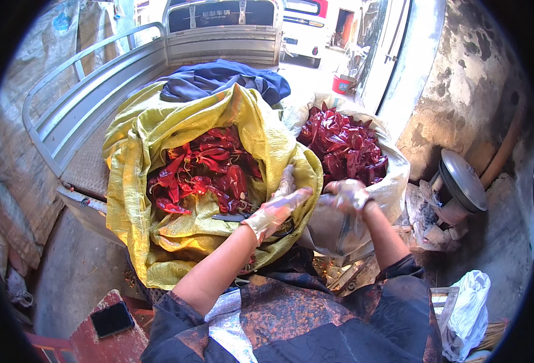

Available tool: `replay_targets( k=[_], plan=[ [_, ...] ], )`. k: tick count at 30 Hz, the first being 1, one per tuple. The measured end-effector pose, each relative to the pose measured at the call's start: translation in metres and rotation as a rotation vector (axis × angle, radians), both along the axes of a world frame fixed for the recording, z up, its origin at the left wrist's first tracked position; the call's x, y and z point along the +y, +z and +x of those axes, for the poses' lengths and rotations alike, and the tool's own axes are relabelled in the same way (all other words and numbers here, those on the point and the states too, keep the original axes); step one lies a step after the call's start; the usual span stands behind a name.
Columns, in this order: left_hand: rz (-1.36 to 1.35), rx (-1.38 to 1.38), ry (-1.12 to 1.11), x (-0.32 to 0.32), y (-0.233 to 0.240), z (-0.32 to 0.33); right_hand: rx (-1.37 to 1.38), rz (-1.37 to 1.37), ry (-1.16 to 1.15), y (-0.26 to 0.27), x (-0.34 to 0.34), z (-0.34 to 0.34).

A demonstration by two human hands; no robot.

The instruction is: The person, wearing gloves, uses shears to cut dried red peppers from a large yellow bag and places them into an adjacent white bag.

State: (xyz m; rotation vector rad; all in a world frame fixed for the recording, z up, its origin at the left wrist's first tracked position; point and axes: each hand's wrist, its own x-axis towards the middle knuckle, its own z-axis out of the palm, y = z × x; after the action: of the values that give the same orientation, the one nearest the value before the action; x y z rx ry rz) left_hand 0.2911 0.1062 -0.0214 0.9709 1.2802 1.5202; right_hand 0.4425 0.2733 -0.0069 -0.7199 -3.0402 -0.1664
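Observation:
A yellow woven sack stands before me, its mouth rolled wide around dried red chili peppers. My left hand, in a thin light glove, is over its right inner side with fingers apart and nothing visible in them. Below the left wrist lies a dark-bladed cutting tool, partly hidden, apparently scissors. On the right, a white woven sack is heaped with glossy red chili peppers. My right hand, also gloved, is at that sack's near edge; its fingers are blurred, and whether they hold anything is unclear.
A metal cargo bed stands behind the yellow sack, with dark blue cloth nearby. A lidded pot sits by the stained wall at right. A phone rests on a worn red wooden surface; a white plastic bag is lower right.

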Motion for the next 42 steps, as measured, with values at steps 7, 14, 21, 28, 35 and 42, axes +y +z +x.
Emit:
replay_targets(
  k=[7,14,21,28,35,42],
  plan=[
    [-0.299,0.384,0.052,-0.030,0.014,-0.022,0.527,-0.534,-0.017,-0.027,0.005,0.020],
    [-0.498,0.584,0.075,-0.044,0.019,-0.019,1.014,-1.048,0.217,0.014,-0.008,0.029],
    [-0.375,0.416,0.096,-0.051,0.036,-0.020,0.230,-1.010,0.134,0.012,-0.006,0.037],
    [-0.299,0.450,0.082,-0.043,0.001,-0.031,0.014,0.207,-0.201,0.038,0.030,-0.048],
    [-0.193,0.409,0.028,-0.050,0.003,-0.024,-0.024,0.094,-0.399,-0.006,0.099,-0.144],
    [-0.110,0.110,-0.029,-0.064,0.005,-0.032,-0.068,-0.093,-0.269,-0.005,0.089,-0.133]
  ],
)
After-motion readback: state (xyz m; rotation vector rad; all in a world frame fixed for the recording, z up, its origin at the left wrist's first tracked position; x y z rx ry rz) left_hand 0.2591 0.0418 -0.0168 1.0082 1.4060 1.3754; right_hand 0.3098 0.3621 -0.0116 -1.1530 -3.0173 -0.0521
